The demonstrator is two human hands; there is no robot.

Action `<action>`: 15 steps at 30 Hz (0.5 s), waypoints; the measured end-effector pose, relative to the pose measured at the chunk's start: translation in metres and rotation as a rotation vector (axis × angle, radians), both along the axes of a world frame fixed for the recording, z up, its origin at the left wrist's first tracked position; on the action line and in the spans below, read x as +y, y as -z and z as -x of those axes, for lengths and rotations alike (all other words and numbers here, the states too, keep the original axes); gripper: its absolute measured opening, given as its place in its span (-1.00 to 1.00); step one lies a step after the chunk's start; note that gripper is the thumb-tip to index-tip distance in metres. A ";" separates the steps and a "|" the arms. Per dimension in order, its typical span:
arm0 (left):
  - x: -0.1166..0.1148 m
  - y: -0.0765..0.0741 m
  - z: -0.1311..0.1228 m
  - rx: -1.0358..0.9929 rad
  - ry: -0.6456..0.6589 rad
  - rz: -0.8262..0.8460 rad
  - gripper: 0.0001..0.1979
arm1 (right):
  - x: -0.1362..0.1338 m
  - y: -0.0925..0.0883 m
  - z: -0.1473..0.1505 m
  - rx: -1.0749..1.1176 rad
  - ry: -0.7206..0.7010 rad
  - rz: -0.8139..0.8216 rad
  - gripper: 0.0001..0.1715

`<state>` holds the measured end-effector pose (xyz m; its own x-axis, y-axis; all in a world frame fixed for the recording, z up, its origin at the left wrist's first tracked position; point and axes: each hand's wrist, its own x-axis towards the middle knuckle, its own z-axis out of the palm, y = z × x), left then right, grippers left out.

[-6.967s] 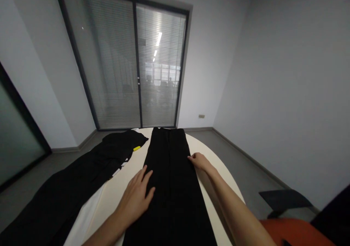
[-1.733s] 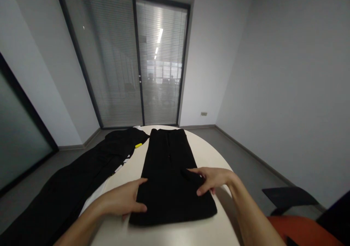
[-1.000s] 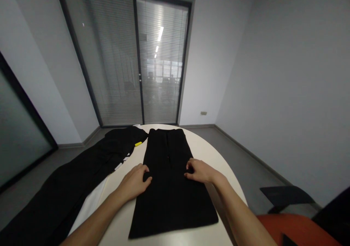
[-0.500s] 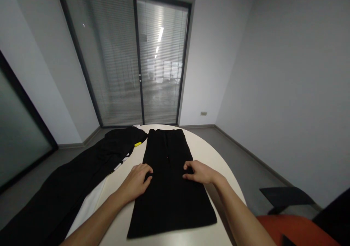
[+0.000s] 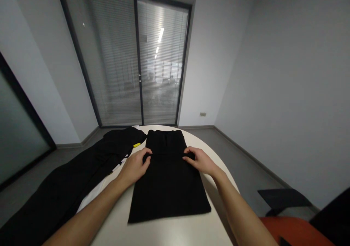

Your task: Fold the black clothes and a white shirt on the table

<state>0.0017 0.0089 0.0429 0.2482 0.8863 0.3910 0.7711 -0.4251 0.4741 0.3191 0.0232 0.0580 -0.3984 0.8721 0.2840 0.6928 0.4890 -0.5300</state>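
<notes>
Garment, probably soft and light, is lying folded. Left hand and right hand are pinching its opposite side edges, likely sound holds.

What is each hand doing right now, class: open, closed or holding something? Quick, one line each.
Left hand: closed, pinching the left side of the black, roughly rectangular cloth garment.
Right hand: closed, pinching the same garment's right side.

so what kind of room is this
Probably a small office or meeting room: it has a dark-framed glass partition with slatted blinds, a pale table with a curved edge, and an orange-seated chair.
</notes>
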 end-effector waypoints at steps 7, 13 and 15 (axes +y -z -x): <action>0.061 0.010 -0.012 -0.020 -0.108 -0.007 -0.76 | 0.053 0.016 0.016 -0.088 0.177 -0.169 -0.79; 0.070 0.060 -0.005 0.000 -0.255 0.091 -0.55 | 0.066 0.068 0.012 -0.117 0.391 0.019 -0.46; 0.065 0.066 0.001 0.002 -0.307 0.133 -0.56 | 0.064 0.070 0.007 -0.085 0.472 0.123 -0.40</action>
<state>0.0004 0.0742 -0.0227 -0.0379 0.9630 0.2668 0.8547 -0.1071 0.5080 0.3121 0.0868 -0.0119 0.0311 0.9880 0.1513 0.8671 0.0487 -0.4958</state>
